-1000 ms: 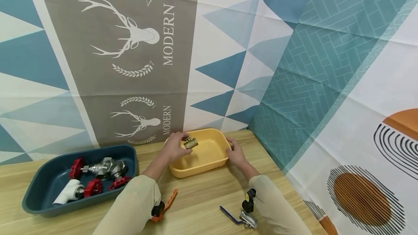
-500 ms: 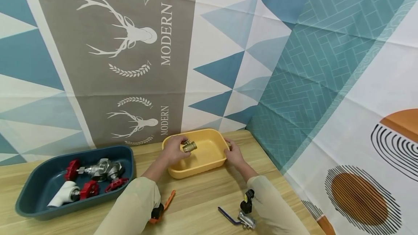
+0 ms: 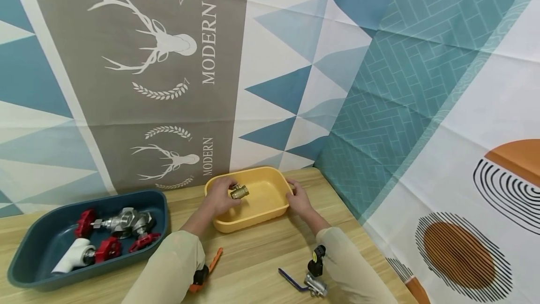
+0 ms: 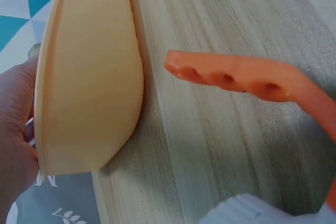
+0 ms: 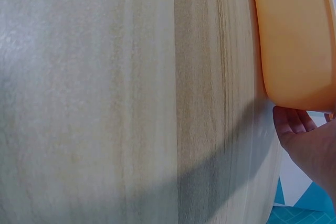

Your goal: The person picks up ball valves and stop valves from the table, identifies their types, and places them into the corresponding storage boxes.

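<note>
Left hand (image 3: pixel 220 196) holds 1 brass fitting (image 3: pixel 240 192), right hand (image 3: pixel 301 199) 1 yellow tray (image 3: pixel 252 220).

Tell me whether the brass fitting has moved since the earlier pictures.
Yes, slightly: in the head view, the brass fitting sits farther below the yellow tray's far rim.

Only word that's readable is "MODERN", white serif capitals (image 3: pixel 208 42) turned sideways, twice on the grey printed wall panel (image 3: pixel 164 110), bigger up top, smaller below.
</note>
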Demonstrator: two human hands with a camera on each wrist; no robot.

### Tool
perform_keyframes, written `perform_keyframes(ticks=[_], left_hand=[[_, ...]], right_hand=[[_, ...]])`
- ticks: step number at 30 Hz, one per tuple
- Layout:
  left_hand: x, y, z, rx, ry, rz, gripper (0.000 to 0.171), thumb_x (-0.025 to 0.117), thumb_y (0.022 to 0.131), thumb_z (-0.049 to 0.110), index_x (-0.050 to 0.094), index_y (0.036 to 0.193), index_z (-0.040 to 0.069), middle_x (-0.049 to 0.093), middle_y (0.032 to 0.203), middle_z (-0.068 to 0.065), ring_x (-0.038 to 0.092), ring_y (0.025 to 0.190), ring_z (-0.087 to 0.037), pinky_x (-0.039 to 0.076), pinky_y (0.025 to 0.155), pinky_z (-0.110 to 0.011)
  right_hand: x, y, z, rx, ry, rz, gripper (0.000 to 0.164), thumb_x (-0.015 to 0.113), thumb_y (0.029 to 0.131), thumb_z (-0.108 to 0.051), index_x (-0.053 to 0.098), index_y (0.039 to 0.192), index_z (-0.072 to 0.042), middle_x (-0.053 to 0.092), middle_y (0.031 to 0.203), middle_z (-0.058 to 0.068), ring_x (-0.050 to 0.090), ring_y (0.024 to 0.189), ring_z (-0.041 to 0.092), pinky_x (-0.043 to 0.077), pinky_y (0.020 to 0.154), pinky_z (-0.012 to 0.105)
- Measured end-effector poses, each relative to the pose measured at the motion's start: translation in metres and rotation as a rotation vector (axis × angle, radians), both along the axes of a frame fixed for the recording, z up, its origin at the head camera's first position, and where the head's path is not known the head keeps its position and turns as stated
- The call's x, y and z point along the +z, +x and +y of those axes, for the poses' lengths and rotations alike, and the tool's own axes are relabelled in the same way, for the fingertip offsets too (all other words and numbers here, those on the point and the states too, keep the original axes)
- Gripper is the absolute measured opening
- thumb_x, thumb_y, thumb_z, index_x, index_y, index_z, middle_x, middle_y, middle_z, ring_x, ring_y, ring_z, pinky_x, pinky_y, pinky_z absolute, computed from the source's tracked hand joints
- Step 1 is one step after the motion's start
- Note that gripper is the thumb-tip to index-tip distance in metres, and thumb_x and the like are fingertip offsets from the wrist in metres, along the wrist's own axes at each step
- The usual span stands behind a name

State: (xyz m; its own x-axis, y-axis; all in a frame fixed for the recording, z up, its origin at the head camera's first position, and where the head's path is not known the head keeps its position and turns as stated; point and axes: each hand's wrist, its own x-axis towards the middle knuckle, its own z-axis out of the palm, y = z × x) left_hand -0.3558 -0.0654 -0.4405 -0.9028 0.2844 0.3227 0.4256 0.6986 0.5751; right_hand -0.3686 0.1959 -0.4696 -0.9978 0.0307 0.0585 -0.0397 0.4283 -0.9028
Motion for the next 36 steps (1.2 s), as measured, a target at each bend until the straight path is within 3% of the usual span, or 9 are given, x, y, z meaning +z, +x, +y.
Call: perform_keyframes(ticks=[13,24,36], left_hand=[[0.0,-0.004,0.001,0.019,-0.067,-0.029,0.041,0.078,0.066,0.016,0.063,0.101,0.0,0.063,0.096,-0.011,0.055,0.089,-0.025,0.044,0.083,-0.04],[-0.001,-0.004,0.01,0.011,-0.066,-0.07,0.038,0.08,0.069,0.02,0.064,0.1,0.003,0.062,0.093,-0.008,0.053,0.088,-0.024,0.044,0.081,-0.039],[-0.005,-0.009,0.012,0.026,-0.097,-0.097,0.042,0.078,0.071,0.02,0.062,0.103,-0.002,0.062,0.094,-0.012,0.054,0.089,-0.026,0.045,0.082,-0.041]], right_hand=[[0.001,0.001,-0.001,0.004,0.01,-0.002,0.048,0.045,0.089,0.004,0.043,0.137,-0.004,0.061,0.105,0.027,0.062,0.085,0.027,0.052,0.064,0.027],[-0.002,0.001,0.0,0.004,0.003,0.003,0.048,0.046,0.089,0.003,0.044,0.136,-0.003,0.061,0.106,0.026,0.063,0.087,0.026,0.054,0.067,0.029],[0.0,0.001,0.001,0.009,-0.003,0.002,0.048,0.045,0.09,0.002,0.044,0.137,-0.006,0.06,0.111,0.026,0.062,0.092,0.029,0.054,0.071,0.032]])
